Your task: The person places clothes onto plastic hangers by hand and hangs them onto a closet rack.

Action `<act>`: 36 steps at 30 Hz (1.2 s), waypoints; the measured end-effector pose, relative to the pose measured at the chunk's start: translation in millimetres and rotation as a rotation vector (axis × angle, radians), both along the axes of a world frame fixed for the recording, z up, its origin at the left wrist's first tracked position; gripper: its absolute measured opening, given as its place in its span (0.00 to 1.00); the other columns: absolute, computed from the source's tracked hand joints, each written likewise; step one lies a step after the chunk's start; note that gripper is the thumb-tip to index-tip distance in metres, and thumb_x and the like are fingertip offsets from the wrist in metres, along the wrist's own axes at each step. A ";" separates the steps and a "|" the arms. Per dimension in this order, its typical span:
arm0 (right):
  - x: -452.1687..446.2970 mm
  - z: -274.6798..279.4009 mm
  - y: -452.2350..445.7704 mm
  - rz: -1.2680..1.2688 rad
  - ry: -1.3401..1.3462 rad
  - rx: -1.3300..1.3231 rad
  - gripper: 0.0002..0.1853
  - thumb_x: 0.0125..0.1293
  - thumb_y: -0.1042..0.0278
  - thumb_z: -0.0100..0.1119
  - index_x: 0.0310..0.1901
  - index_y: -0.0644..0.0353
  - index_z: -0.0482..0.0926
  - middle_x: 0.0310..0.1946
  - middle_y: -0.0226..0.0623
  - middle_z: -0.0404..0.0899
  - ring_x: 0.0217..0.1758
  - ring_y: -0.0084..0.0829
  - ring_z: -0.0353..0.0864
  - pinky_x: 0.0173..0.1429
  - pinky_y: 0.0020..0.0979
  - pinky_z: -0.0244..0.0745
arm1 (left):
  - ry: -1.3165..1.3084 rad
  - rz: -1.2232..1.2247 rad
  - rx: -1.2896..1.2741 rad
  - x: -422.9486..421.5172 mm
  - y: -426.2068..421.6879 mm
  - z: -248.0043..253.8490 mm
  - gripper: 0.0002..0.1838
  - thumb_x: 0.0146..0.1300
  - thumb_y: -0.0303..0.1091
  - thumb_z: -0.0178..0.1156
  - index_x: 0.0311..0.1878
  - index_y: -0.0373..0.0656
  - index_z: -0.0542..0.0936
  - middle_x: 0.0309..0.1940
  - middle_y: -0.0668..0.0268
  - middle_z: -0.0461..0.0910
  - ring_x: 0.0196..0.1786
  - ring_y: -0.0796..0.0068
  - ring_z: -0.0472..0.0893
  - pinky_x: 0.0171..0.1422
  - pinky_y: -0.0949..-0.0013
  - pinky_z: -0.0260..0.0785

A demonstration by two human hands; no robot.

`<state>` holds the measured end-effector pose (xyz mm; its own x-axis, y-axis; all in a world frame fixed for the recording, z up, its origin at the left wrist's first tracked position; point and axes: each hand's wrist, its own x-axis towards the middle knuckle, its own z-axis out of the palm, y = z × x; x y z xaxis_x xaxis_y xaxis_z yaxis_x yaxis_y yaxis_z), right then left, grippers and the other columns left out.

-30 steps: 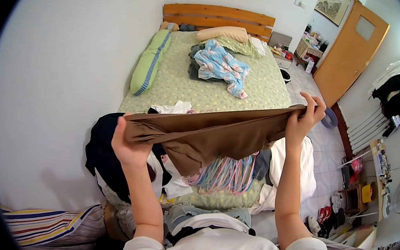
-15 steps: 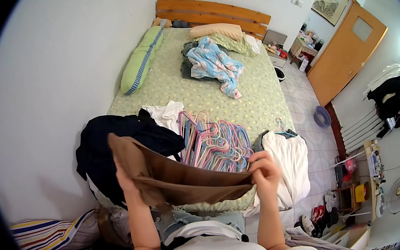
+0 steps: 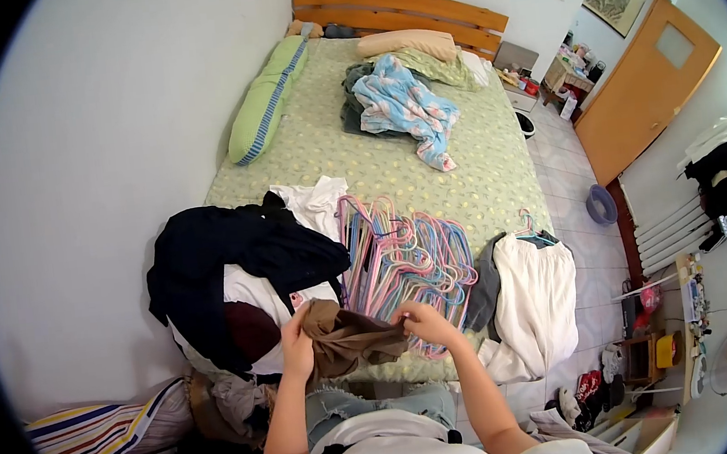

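Observation:
A brown garment (image 3: 354, 343) hangs bunched between my two hands, in front of my lap at the near edge of the bed; its exact kind cannot be made out. My left hand (image 3: 298, 345) is closed on its left end, where the cloth is gathered. My right hand (image 3: 425, 321) pinches the right end. Just beyond the garment lies a large pile of pink, blue and white hangers (image 3: 407, 262). To their left is a heap with a dark navy garment (image 3: 232, 241), a white garment (image 3: 312, 202) and a maroon piece (image 3: 252, 327).
White clothing (image 3: 534, 289) on a hanger lies at the bed's right corner, over a grey garment (image 3: 482, 285). Farther up the bed (image 3: 286, 169) are a blue patterned cloth (image 3: 404, 107) and a long green pillow (image 3: 266, 104). A purple basin (image 3: 600, 205) stands on the tiled floor.
The brown garment was stretched wide between my hands; now it is bunched smaller. My hands have come closer together, and the maroon piece in the left heap has come into view.

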<state>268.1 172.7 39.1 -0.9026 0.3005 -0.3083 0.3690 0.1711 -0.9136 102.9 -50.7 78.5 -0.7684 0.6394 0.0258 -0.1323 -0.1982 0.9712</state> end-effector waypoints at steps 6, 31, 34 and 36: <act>-77.6 -95.1 52.1 -0.123 0.073 0.233 0.11 0.57 0.75 0.50 0.42 0.62 0.77 0.36 0.45 0.78 0.38 0.40 0.81 0.43 0.38 0.75 | -0.057 -0.002 -0.001 23.2 -11.9 -3.3 0.20 0.68 0.26 0.49 0.61 0.30 0.70 0.55 0.61 0.76 0.57 0.75 0.74 0.63 0.71 0.63; -172.0 -172.4 54.5 -0.290 0.081 0.428 0.22 0.53 0.84 0.55 0.52 0.59 0.70 0.40 0.43 0.72 0.41 0.38 0.80 0.42 0.34 0.77 | 0.026 0.090 -0.052 56.4 -32.4 -8.5 0.16 0.70 0.28 0.50 0.58 0.31 0.71 0.52 0.62 0.76 0.54 0.75 0.75 0.61 0.71 0.65; -166.9 -135.9 49.5 -0.324 0.309 0.058 0.24 0.54 0.91 0.50 0.53 0.59 0.68 0.35 0.37 0.71 0.32 0.29 0.80 0.35 0.29 0.76 | -0.152 0.061 -0.016 45.9 -20.4 17.9 0.14 0.70 0.28 0.50 0.55 0.32 0.72 0.50 0.65 0.76 0.52 0.79 0.74 0.59 0.73 0.65; -144.5 -89.5 40.9 -0.213 0.385 -0.014 0.24 0.55 0.90 0.50 0.54 0.59 0.68 0.34 0.36 0.71 0.31 0.29 0.80 0.34 0.29 0.76 | -0.280 0.034 0.095 38.3 -15.6 11.2 0.15 0.68 0.26 0.53 0.58 0.37 0.71 0.52 0.67 0.74 0.53 0.78 0.74 0.58 0.71 0.67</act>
<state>123.7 213.6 -50.3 -0.8706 0.4908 0.0327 0.0273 0.1145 -0.9930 141.2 -66.4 89.7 -0.7749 0.6182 -0.1316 -0.3841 -0.2952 0.8748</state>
